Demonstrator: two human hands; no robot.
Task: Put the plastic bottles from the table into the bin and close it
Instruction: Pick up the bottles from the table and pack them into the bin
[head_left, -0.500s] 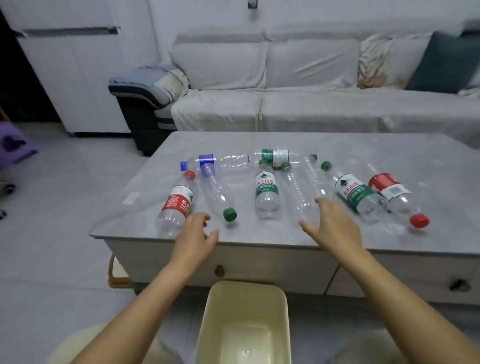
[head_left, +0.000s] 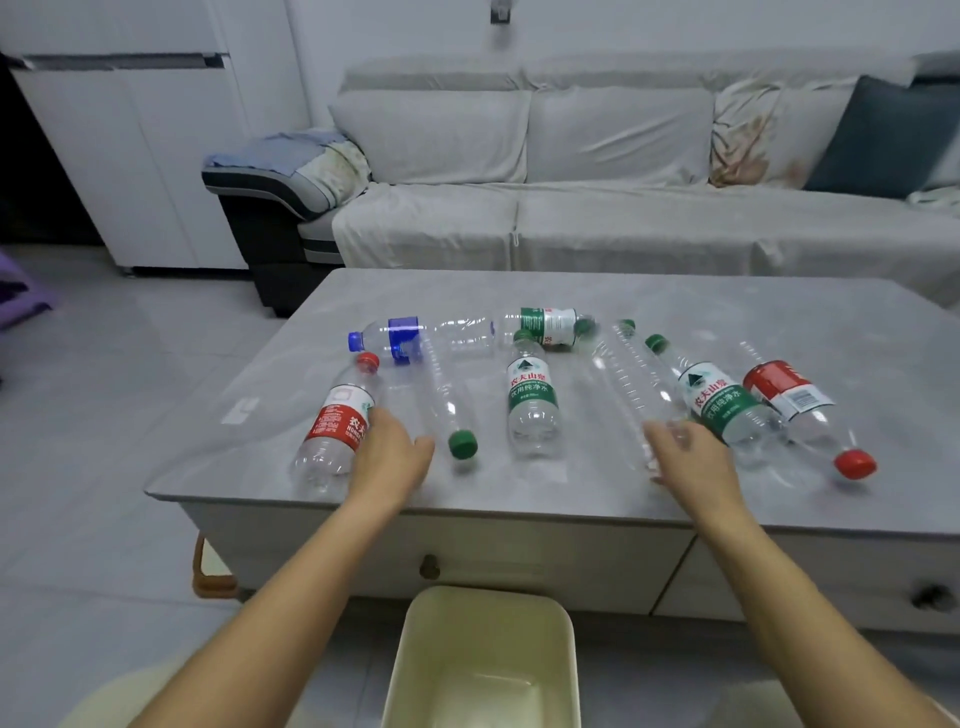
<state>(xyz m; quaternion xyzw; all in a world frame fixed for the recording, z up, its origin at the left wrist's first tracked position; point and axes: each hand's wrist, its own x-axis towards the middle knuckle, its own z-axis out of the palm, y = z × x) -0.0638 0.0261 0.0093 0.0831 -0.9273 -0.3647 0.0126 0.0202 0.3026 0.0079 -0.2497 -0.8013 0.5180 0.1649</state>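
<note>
Left hand (head_left: 390, 453) open against red-label bottle (head_left: 336, 426); right hand (head_left: 693, 460) open on clear bottle (head_left: 631, 395); bin (head_left: 485, 660) open below bench (head_left: 727, 312).

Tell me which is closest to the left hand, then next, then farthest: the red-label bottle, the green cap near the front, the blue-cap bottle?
1. Red-label bottle, touching the left hand.
2. Green cap, just to the hand's right.
3. Blue-cap bottle, farther back.

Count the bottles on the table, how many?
8: two along the back, blue-capped and green-labelled; six in front, left to right: red-labelled, clear, green-labelled, clear, green-labelled, red-labelled. None seem hidden.
</note>
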